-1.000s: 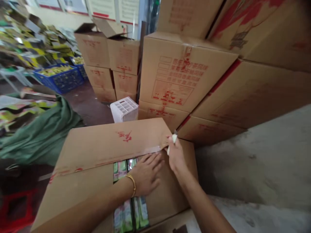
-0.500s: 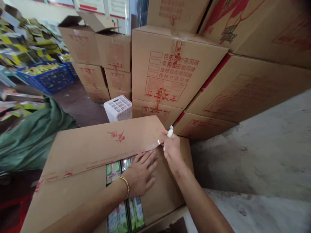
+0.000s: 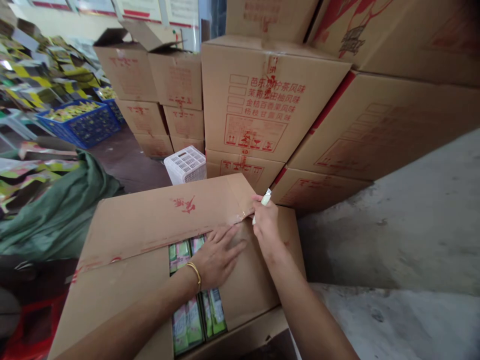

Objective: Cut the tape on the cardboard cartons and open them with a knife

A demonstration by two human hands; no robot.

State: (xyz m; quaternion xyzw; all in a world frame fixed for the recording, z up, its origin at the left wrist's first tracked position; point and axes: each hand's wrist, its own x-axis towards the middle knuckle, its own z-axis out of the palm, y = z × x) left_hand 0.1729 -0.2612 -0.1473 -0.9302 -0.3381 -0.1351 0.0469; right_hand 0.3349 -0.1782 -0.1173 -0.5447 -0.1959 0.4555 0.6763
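Note:
A large cardboard box (image 3: 150,280) stands before me, its long far flap (image 3: 213,200) folded inward and a strip of clear tape (image 3: 240,217) on the flap's edge. Green and pink packets (image 3: 187,325) show through the gap between the side flaps. My left hand (image 3: 217,255), wearing a gold bracelet (image 3: 195,275), lies open with spread fingers over that gap, fingertips at the far flap's edge. My right hand (image 3: 267,220) is closed around a slim pale box cutter (image 3: 266,199) beside the flap's right corner. Its fingers hide most of the cutter and that corner.
Stacked printed cartons (image 3: 258,100) rise behind the box and to the right. A white plastic basket (image 3: 186,165) stands beyond the flap. Blue crates (image 3: 80,125) and a green sack (image 3: 82,200) are at left. A concrete wall (image 3: 375,240) borders the right side.
The view has shifted slightly, so the box appears a little further right and higher. Both hands keep nearly the same places, with the cutter still in my right hand.

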